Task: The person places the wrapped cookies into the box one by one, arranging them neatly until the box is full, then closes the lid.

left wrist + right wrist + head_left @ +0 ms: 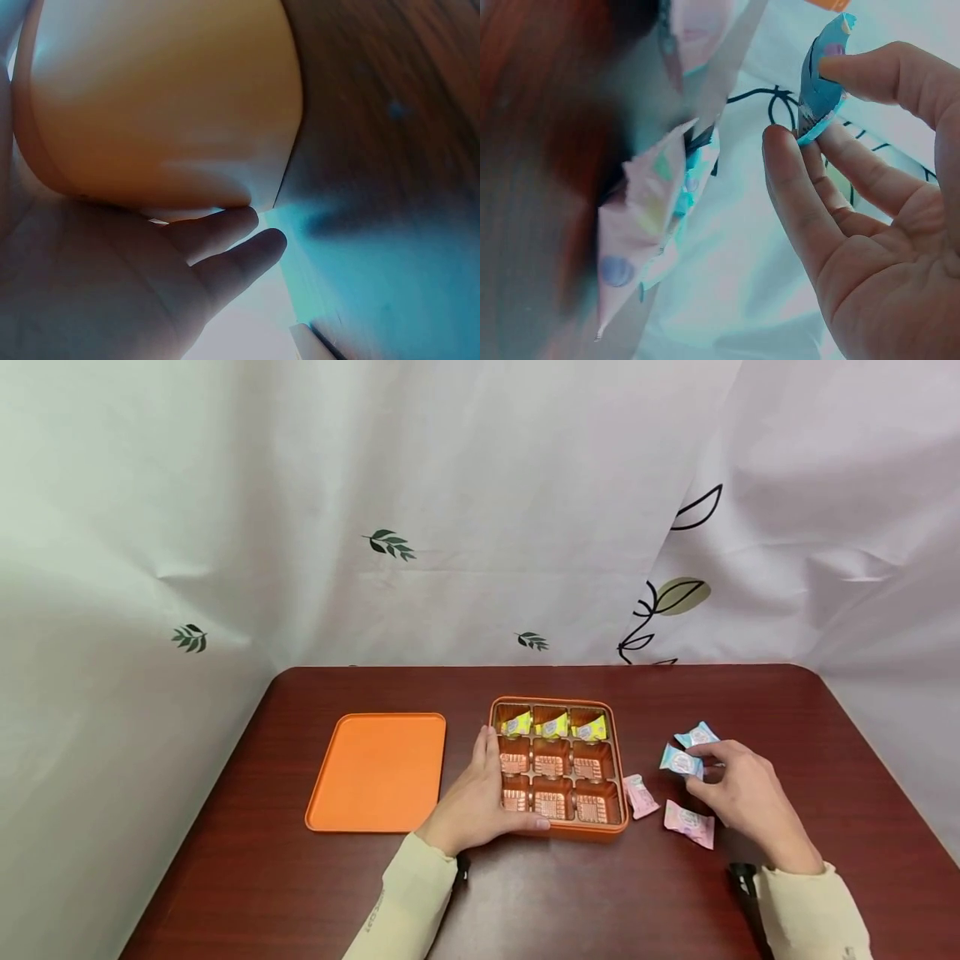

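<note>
An orange box (585,833) with a copper-coloured divided insert stands mid-table; three yellow-wrapped candies (552,726) lie in its back row. My left hand (471,802) rests against the box's front left corner, fingers straight along the left side and thumb along the front. In the left wrist view two fingertips (244,217) lie at the box wall (165,112). My right hand (750,793) pinches a blue-wrapped candy (681,762) between thumb and fingers, right of the box. The right wrist view shows this blue-wrapped candy (825,82) held above the table.
A second blue-wrapped candy (697,734) lies just behind the right hand. Two pink-wrapped candies lie nearer: one (640,797) beside the box, another (690,824) in front of the hand. An orange lid (378,772) lies at left. A white patterned curtain (480,527) hangs behind the table.
</note>
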The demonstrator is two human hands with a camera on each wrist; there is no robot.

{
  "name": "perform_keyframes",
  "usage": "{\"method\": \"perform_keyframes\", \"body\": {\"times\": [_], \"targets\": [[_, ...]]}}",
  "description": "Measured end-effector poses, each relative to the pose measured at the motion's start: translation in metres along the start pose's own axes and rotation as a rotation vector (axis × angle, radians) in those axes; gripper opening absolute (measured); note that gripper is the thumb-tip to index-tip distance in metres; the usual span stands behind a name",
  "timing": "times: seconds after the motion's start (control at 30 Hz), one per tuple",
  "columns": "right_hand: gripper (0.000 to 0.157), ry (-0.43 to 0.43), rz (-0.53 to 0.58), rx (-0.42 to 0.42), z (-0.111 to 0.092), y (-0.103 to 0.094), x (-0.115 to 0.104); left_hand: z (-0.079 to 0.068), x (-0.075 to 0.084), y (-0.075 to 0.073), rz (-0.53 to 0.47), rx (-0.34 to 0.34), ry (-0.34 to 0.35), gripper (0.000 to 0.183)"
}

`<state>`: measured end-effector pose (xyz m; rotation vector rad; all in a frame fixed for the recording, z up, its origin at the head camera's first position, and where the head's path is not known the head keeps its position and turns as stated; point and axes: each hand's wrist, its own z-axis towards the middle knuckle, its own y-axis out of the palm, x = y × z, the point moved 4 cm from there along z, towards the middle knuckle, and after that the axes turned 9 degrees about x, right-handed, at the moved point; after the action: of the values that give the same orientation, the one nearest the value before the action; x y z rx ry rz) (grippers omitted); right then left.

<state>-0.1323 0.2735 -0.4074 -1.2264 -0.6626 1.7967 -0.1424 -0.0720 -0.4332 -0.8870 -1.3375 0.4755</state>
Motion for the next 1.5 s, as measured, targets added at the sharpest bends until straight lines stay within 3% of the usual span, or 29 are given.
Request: {"method": "perform_keyframes", "body": {"times": [0.43,0.83,1.5], "targets": [[0.034,-0.113,0.044,0.135,0.002,0.000,-0.025,0.000,-0.001,0.000,0.018,0.004,0.000,0.149],[0.033,-0.147,0.066,0.135,0.004,0.006,-0.044,0.000,0.002,0.001,0.014,0.003,0.014,0.145],[0.031,-0.189,0.072,0.036,0.005,0.027,-0.065,0.000,0.001,0.001,0.011,0.007,0.005,0.148]]}}
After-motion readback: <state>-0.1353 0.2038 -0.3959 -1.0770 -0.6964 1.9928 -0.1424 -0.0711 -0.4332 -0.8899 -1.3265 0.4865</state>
